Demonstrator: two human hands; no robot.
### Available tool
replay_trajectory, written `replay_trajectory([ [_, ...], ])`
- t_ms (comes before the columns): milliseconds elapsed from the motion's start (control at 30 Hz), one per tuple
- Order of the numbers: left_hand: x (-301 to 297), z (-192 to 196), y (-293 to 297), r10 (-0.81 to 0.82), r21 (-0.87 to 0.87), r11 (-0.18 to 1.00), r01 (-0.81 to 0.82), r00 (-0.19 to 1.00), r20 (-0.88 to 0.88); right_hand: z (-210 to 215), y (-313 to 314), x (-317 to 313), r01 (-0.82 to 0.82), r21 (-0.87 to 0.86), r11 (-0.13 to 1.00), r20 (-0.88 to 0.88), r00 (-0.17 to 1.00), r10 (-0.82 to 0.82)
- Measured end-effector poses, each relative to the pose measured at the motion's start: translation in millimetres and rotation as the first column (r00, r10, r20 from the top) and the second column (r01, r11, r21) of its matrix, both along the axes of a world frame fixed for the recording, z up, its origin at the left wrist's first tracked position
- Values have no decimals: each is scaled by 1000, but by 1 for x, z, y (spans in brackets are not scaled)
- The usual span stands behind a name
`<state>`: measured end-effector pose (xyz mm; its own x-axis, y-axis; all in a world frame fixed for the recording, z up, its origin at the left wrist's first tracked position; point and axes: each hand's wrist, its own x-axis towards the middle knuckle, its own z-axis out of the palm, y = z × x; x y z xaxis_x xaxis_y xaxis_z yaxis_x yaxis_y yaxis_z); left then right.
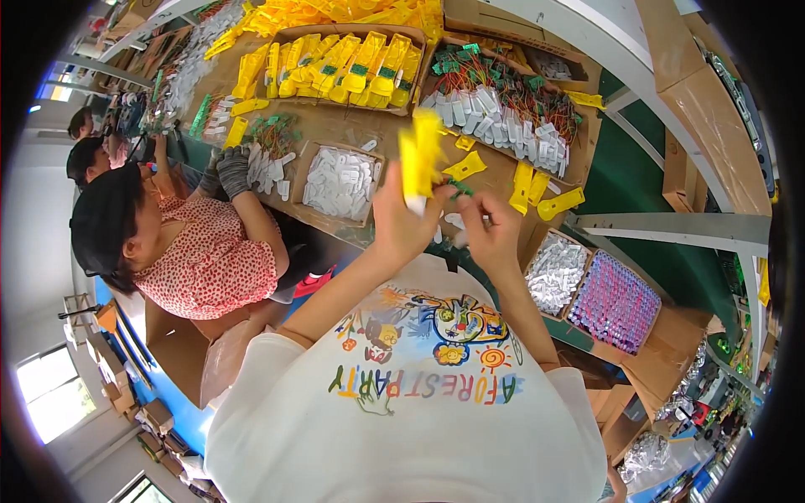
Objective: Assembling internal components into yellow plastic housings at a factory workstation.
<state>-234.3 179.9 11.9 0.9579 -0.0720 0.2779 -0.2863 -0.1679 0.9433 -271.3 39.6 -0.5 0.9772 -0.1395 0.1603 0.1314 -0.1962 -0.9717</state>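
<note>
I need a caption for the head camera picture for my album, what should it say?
Left hand holds up a yellow plastic housing while right hand pinches a small green part above the brown cardboard-covered workbench.

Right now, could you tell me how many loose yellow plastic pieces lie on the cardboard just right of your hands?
4: one small piece nearest, two upright pieces, one angled. Others may be hidden.

Several open brown cardboard boxes sit on the workbench. A long tray box point(289, 38) at the top holds yellow plastic pieces. Right of it, a box point(587, 147) holds white parts with coloured wires. A small box point(306, 163) of white parts sits centre-left. At lower right, two boxes stand side by side: one point(537, 251) silvery-white, one point(650, 335) purple.
</note>
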Motion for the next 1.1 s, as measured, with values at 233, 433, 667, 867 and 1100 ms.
replay_trajectory([
  [233, 9, 1, 8, -520, -718, 691, -81, 634, -572, 23, 5, 5, -20, -60, 998, 52, 998, 24],
  [433, 4, 1, 8, -678, -837, 533, 121, 652, -338, 30, 25, 7, 32, -230, 973, 121, 993, -4],
  [667, 1, -4, 9, -649, -794, 586, 158, 678, -344, 33, 25, 6, 3, -437, 899, 225, 969, 106],
  [867, 5, 0, 12, -540, -788, 613, 59, 760, -362, 28, 26, 7, -18, -221, 975, 29, 999, 25],
  [1100, 4, 11, 15, -485, -749, 658, -79, 716, -502, 31, 25, 15, -16, -349, 937, 120, 991, 62],
])
